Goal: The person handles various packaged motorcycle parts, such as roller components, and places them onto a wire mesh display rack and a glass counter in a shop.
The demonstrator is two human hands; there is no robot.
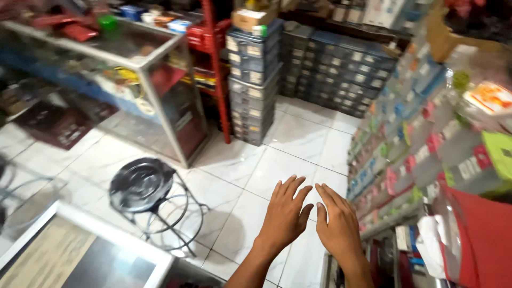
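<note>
Left hand (pixel 285 216) and right hand (pixel 337 224) hover empty-palmed above tiled floor (pixel 250 165).

Black stool (pixel 141 184), white tiled floor (pixel 298 138)

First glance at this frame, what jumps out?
Two bare hands, left hand and right hand, stretch out flat and empty side by side over the white tiled floor at bottom centre. To their left stands a round black metal stool with wire legs. Behind it sits a glass display cabinet, and stacks of grey-blue boxes rise at top centre.
</note>
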